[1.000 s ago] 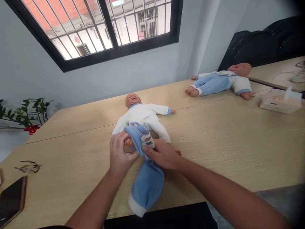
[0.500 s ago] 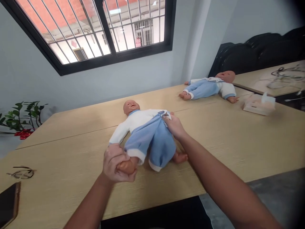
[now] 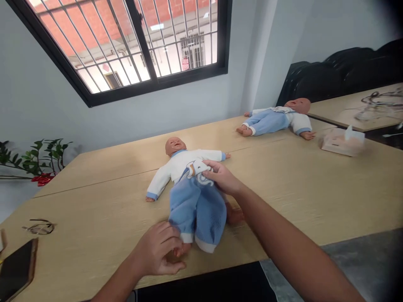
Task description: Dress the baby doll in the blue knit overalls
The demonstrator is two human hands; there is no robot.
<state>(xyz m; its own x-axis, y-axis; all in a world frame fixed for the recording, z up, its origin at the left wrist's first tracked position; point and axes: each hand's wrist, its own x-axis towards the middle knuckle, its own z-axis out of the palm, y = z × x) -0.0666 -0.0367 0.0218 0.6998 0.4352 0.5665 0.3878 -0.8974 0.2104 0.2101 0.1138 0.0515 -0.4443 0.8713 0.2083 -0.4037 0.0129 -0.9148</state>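
A baby doll in a white top lies on its back on the wooden table, head toward the window. Light blue overalls cover its legs and belly. My right hand pinches the white bib of the overalls on the doll's chest. My left hand curls round the doll's foot near the table's front edge. The doll's other foot pokes out beside my right forearm.
A second doll dressed in blue and white lies at the far right of the table. A tissue box sits beyond it. Glasses and a phone lie at the left. A plant stands by the wall.
The overalls went from bunched at the doll's feet to pulled up over its legs and chest. My right hand moved up to the bib; my left hand drew the foot toward me.
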